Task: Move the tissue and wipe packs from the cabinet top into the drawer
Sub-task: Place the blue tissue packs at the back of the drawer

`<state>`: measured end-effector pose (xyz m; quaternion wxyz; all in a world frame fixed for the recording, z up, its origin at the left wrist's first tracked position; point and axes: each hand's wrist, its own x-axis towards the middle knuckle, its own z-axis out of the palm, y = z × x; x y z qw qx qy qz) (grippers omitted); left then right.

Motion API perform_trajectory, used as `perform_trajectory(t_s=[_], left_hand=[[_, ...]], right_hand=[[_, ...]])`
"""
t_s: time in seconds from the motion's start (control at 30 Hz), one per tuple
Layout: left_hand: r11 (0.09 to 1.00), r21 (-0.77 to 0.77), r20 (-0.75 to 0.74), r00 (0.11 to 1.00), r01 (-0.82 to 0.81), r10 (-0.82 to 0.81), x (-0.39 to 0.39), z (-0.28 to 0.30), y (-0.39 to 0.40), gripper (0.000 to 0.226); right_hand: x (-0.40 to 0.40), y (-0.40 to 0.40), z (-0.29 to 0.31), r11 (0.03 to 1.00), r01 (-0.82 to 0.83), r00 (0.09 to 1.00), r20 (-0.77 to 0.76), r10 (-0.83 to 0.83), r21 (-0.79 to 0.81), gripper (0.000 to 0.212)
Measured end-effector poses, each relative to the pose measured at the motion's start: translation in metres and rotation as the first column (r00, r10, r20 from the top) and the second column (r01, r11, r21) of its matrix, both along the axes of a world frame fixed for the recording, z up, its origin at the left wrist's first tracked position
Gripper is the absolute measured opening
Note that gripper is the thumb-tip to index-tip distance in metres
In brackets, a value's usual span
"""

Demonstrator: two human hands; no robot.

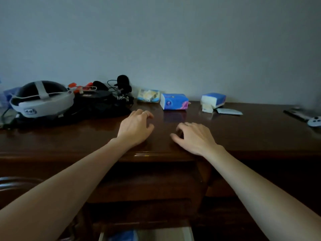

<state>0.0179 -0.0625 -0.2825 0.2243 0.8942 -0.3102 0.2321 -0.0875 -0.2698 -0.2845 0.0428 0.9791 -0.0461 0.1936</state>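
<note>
Your left hand [137, 126] and right hand [194, 136] both rested near the front edge of the dark wood counter [243, 133], fingers loosely curled, each grip released and holding nothing. Packs sat well beyond your hands toward the wall: a yellow-and-blue wipe pack [148, 95] furthest back left, a blue-and-pink tissue pack [174, 101] just right of it, and a blue-and-white tissue pack [214, 100] further right, apart from the others. A small white packet [207, 108] leaned at that last pack's front, with a flat pale sachet [229, 111] beside it. The drawer [180, 233] stood open at the bottom edge, a blue pack [124, 236] already inside at its left. A white-and-black headset [42, 100] and tangled cables [119, 94] crowded the counter's left; a controller [314, 121] lay far right.
</note>
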Motion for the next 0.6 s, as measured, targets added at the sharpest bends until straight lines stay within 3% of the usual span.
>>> perform_trajectory(t_s=[0.2, 0.37, 0.43, 0.53, 0.6], left_hand=[[0.993, 0.117, -0.122, 0.992, 0.014, 0.0, 0.082, 0.012, -0.077, 0.065], [0.984, 0.155, 0.07, 0.993, 0.086, -0.098, 0.136, 0.02, -0.153, 0.079], [0.961, 0.257, 0.111, 0.985, 0.097, -0.13, 0.155, 0.022, -0.182, 0.081], [0.936, 0.337, 0.054, 0.99, 0.104, -0.129, 0.183, 0.014, -0.204, 0.074], [0.942, 0.327, 0.103, 0.988, 0.074, -0.113, 0.197, 0.008, -0.201, 0.065]], right_hand=[[0.065, -0.057, 0.007, 0.981, 0.081, 0.995, 0.042, -0.09, 0.174, 0.027], [0.136, -0.14, 0.014, 0.896, 0.321, 0.933, 0.057, -0.354, 0.306, 0.049], [0.161, -0.174, 0.014, 0.856, 0.425, 0.898, -0.02, -0.439, 0.292, 0.052], [0.19, -0.201, 0.001, 0.808, 0.519, 0.854, -0.142, -0.5, 0.278, 0.049], [0.206, -0.201, -0.007, 0.827, 0.493, 0.868, -0.083, -0.49, 0.272, 0.046]])
